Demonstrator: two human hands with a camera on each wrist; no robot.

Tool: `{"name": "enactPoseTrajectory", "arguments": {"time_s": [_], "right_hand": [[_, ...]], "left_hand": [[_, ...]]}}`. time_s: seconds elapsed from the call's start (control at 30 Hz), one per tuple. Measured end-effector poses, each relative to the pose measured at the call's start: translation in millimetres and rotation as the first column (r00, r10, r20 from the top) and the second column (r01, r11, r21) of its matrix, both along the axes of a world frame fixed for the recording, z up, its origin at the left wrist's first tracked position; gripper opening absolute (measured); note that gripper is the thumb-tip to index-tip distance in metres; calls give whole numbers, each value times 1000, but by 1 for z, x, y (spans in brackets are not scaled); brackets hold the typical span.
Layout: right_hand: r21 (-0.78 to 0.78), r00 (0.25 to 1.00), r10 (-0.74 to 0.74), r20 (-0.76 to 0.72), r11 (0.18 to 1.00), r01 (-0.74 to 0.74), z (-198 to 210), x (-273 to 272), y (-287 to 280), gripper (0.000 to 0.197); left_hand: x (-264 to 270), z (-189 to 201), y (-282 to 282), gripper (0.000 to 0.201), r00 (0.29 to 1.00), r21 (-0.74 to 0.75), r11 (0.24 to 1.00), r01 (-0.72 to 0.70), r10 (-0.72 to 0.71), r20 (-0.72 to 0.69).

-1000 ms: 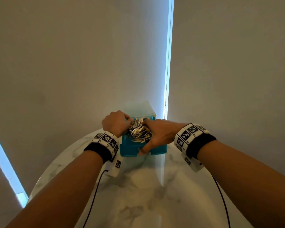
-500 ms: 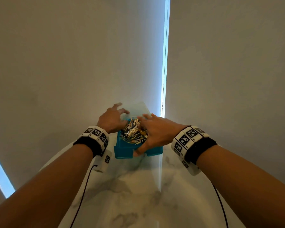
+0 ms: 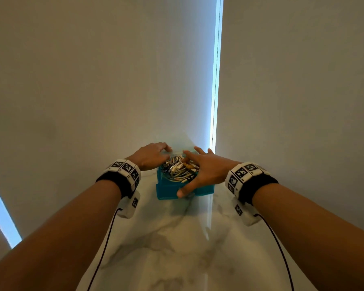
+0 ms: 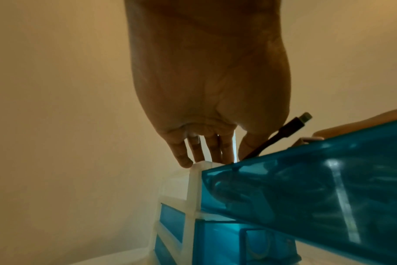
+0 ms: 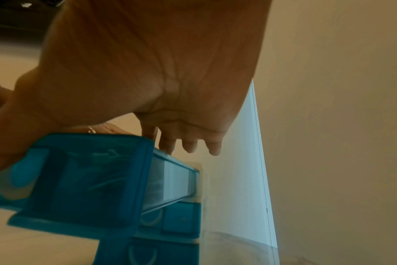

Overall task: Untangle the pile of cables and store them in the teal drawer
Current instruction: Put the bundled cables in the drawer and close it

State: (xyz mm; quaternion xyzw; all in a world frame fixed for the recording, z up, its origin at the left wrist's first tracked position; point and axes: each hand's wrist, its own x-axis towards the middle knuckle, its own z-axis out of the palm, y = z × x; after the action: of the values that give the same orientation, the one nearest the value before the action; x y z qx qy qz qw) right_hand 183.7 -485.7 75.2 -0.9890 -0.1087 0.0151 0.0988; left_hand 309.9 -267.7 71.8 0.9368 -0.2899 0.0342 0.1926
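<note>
Under the spread right hand [image 3: 206, 169], cables [image 3: 180, 171] fill the teal drawer [image 3: 168, 189]; left fingers [image 4: 202, 150], seemingly straight, touch the cabinet top [image 4: 204, 164].

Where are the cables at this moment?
In the head view the cables lie heaped in the pulled-out teal drawer at the far middle of the marble table, between the left hand and the right hand.

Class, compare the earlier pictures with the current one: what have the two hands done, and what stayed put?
Both hands let go of the cables: left hand moved back onto the drawer unit's top; right hand spread flat over the cables. The teal drawer stayed open, full.
</note>
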Motion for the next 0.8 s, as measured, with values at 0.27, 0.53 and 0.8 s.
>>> {"name": "enactPoseTrajectory", "arguments": {"time_s": [0.27, 0.53, 0.8], "right_hand": [[143, 983, 16, -182, 990, 10, -7, 10, -35, 134], [189, 974, -4, -228, 981, 49, -4, 17, -36, 128], [119, 998, 11, -69, 993, -3, 4, -1, -31, 126]], "left_hand": [[4, -4, 20, 45, 991, -48, 992, 120, -122, -46], [13, -20, 7, 10, 978, -281, 945, 166, -195, -78], [9, -20, 13, 7, 959, -329, 924, 196, -251, -133]]}}
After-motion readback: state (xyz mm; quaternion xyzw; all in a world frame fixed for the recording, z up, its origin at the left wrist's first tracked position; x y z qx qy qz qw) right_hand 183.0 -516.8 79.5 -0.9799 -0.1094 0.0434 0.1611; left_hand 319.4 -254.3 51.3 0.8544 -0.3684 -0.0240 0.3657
